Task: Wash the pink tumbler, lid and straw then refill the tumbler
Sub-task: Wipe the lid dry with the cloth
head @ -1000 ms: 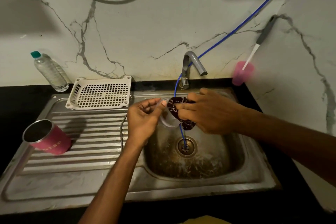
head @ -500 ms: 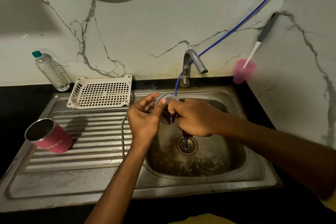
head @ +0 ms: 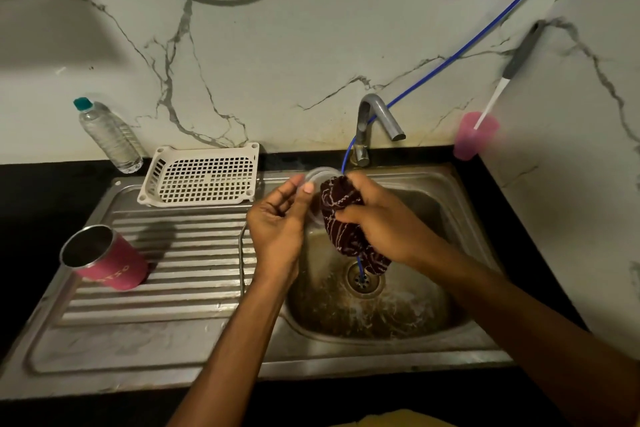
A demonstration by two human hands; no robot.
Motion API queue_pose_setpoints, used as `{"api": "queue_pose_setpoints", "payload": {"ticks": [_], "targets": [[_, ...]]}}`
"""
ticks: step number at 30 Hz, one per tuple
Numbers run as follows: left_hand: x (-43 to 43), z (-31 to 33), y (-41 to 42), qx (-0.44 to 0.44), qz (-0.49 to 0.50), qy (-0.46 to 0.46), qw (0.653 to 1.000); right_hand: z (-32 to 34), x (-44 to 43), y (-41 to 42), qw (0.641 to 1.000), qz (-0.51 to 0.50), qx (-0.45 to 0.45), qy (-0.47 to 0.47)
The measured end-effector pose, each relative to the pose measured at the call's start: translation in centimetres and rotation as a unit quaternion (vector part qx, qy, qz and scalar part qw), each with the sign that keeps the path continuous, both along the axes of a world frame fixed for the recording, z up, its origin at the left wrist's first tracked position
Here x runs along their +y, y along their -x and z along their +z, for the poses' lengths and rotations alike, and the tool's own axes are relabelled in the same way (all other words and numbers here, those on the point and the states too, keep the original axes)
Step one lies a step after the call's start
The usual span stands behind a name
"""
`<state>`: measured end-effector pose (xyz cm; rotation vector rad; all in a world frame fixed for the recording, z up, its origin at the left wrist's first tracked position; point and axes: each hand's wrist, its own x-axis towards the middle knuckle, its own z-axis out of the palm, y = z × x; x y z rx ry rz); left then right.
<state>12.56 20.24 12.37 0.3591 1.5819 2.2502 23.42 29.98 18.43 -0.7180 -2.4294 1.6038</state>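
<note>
Left hand (head: 277, 218) pinches the clear lid (head: 320, 174) by its rim over the sink (head: 450, 204), right hand (head: 381, 218) bunched round a dark patterned cloth (head: 341, 218) against it. Light, stiff, likely slick wet, so the rim's the safest hold. Pink tumbler (head: 107, 262) sits tilted on the drainboard (head: 194, 253).

On the drainboard (head: 194, 253), left of the basin (head: 433, 302): tumbler (head: 107, 262), basket (head: 204, 175) behind. Over the basin, before the tap (head: 375, 121): lid (head: 319, 175), cloth (head: 346, 222).

Pink tumbler (head: 110, 262); maroon cloth (head: 341, 222) with pale stripes; white basket (head: 202, 175); blue hose (head: 460, 50)
</note>
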Motion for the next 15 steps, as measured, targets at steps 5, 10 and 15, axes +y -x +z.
{"api": "queue_pose_setpoints", "payload": {"ticks": [5,10,15], "targets": [[-0.1,0.9,0.5,0.055,-0.030,0.024,0.998,-0.1,-0.4,0.0,0.983,0.069,0.052,-0.162],[-1.1,0.3,1.3,0.086,-0.058,0.058,0.993,-0.7,1.5,-0.8,0.946,0.234,-0.008,-0.223],[-0.2,-0.6,-0.9,0.121,-0.036,0.081,0.989,0.2,3.8,-0.9,0.807,0.302,-0.030,-0.506]]}}
